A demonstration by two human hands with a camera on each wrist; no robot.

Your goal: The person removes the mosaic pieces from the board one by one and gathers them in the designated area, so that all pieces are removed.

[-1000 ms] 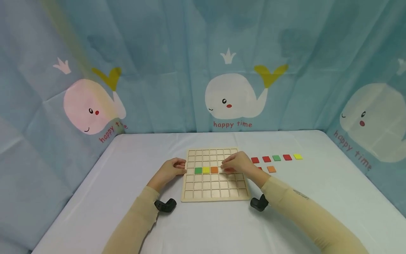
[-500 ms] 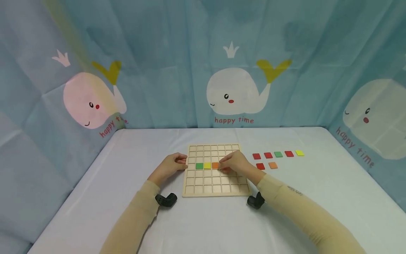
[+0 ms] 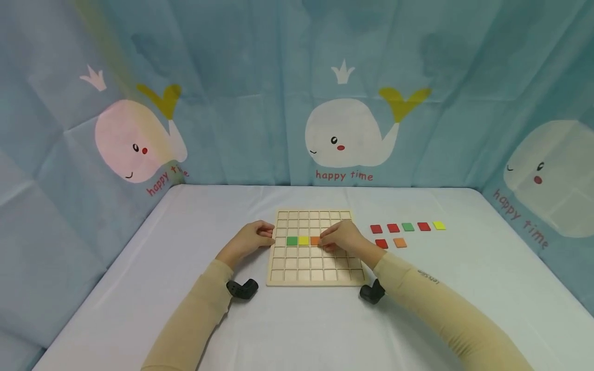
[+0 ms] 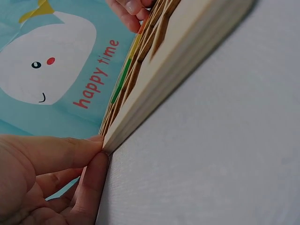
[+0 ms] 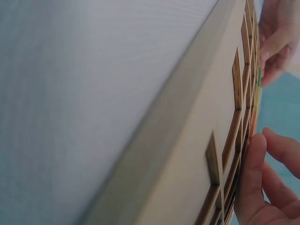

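Note:
A light wooden grid board (image 3: pixel 316 277) lies on the table between both hands. Its left edge is pinched by my left hand (image 3: pixel 248 239), thumb above and finger below, as the left wrist view (image 4: pixel 70 173) shows. In one row of the board sit a green tile (image 3: pixel 292 241), a yellow tile (image 3: pixel 303 240) and an orange tile (image 3: pixel 315 240). My right hand (image 3: pixel 344 237) reaches over from the right, thumb and index fingertips close together at the orange tile's right edge. I cannot tell whether those fingertips pinch it. The hand hides the cells beneath it.
Right of the board lie several loose tiles in two rows. The back row has red tiles (image 3: pixel 393 228), a green one (image 3: pixel 408 226) and a yellow one (image 3: pixel 439 225); a red tile (image 3: pixel 381 243) and an orange one (image 3: pixel 400 242) lie in front. A blue whale-print curtain (image 3: pixel 260 93) hangs behind.
My right hand has moved slightly left, from beside the orange tile to its right edge, which it now covers. My left hand stays at the board's edge. The head view has shifted a little.

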